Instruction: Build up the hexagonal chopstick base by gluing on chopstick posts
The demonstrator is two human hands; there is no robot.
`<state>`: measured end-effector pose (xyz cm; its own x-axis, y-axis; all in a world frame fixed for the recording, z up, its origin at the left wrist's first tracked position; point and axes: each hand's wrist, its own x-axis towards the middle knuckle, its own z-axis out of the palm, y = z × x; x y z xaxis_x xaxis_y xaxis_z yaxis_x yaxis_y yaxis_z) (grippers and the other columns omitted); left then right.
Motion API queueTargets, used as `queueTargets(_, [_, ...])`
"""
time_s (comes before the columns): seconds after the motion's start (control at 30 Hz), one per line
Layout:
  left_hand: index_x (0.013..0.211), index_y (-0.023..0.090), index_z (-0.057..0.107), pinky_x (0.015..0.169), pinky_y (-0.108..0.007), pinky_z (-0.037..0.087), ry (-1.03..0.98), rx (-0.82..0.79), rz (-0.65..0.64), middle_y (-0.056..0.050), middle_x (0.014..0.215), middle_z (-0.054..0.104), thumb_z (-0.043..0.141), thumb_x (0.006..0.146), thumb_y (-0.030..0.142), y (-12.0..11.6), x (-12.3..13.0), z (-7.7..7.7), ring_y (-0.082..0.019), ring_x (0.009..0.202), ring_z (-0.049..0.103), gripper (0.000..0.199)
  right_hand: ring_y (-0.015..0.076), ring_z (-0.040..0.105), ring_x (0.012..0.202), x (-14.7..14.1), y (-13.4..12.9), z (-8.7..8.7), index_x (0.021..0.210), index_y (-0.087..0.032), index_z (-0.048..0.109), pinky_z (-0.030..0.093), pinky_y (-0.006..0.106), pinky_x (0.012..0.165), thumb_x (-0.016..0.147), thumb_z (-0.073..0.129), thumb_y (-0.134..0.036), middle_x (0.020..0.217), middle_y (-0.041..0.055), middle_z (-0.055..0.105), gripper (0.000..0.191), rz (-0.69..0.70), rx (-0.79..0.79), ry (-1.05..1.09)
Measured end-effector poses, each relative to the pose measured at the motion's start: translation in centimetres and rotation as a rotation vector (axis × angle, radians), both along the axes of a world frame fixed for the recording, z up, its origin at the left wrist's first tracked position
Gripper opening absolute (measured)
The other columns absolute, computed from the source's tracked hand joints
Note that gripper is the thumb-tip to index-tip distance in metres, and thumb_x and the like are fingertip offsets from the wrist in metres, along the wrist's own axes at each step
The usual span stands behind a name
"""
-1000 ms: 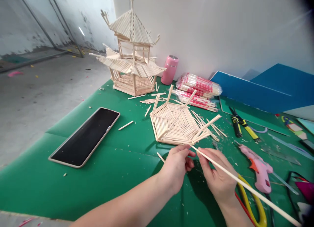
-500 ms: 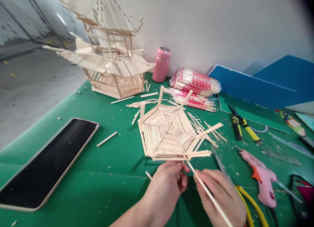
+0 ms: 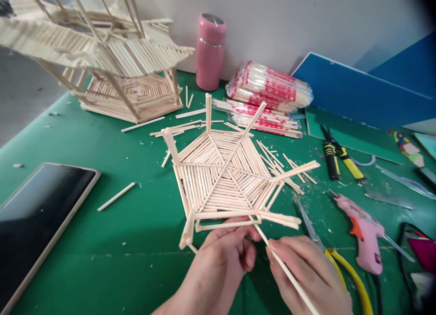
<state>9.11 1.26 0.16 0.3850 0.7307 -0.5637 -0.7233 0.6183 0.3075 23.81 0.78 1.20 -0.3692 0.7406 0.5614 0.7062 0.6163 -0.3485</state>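
1. A stick is gripped between the thumb and fingers of the right hand, at lower right of centre; its far tip is brought to the near edge of the frame.
2. The frame, six-sided with stick posts at its corners, is seen at the centre.
3. The left hand is placed at that near edge, fingers curled; whether it is closed on the edge cannot be told, as some fingertips are hidden.
4. The model is cut off at upper left, beside the flask.
5. The glue gun and pliers are seen at right, the phone at lower left.
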Motion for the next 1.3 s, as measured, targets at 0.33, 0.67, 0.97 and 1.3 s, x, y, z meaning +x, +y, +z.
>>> queueTargets(0.33, [0.073, 0.012, 0.06, 0.059, -0.026, 0.033, -0.036, 0.023, -0.005, -0.004, 0.075, 0.052, 0.05, 0.077, 0.018, -0.11, 0.14, 0.05, -0.009, 0.055, 0.042, 0.011, 0.0132, 0.059, 0.062, 0.36, -0.08, -0.18, 0.094, -0.017, 0.061, 0.05, 0.024, 0.055, 0.073, 0.058, -0.006, 0.072, 0.0049, 0.063, 0.024, 0.018, 0.001, -0.019])
queueTargets(0.67, [0.079, 0.013, 0.061, 0.058, -0.026, 0.031, -0.054, -0.032, -0.013, -0.004, 0.073, 0.056, 0.056, 0.072, 0.019, -0.54, 0.22, 0.47, -0.009, 0.053, 0.044, 0.01, 0.0131, 0.059, 0.061, 0.1, -0.03, 0.01, 0.094, -0.017, 0.06, 0.049, 0.024, 0.055, 0.074, 0.057, -0.007, 0.07, 0.0046, 0.063, 0.022, 0.014, 0.015, -0.03])
queueTargets(0.97, [0.074, 0.013, 0.06, 0.056, -0.024, 0.029, -0.052, -0.062, -0.028, -0.002, 0.067, 0.051, 0.055, 0.073, 0.017, -0.6, 0.06, 0.51, -0.008, 0.052, 0.039, 0.007, 0.0136, 0.059, 0.062, 0.06, -0.06, -0.07, 0.089, -0.014, 0.062, 0.049, 0.025, 0.057, 0.074, 0.057, -0.007, 0.07, 0.0056, 0.063, 0.018, -0.002, 0.037, -0.028])
queueTargets(1.3, [0.078, 0.012, 0.061, 0.056, -0.024, 0.03, -0.04, -0.062, -0.027, -0.002, 0.067, 0.052, 0.057, 0.07, 0.017, -0.48, 0.02, 0.66, -0.008, 0.054, 0.039, 0.01, 0.0134, 0.059, 0.062, 0.1, -0.1, -0.12, 0.091, -0.016, 0.06, 0.05, 0.025, 0.057, 0.074, 0.056, -0.007, 0.071, 0.0047, 0.063, 0.02, -0.017, 0.018, -0.035])
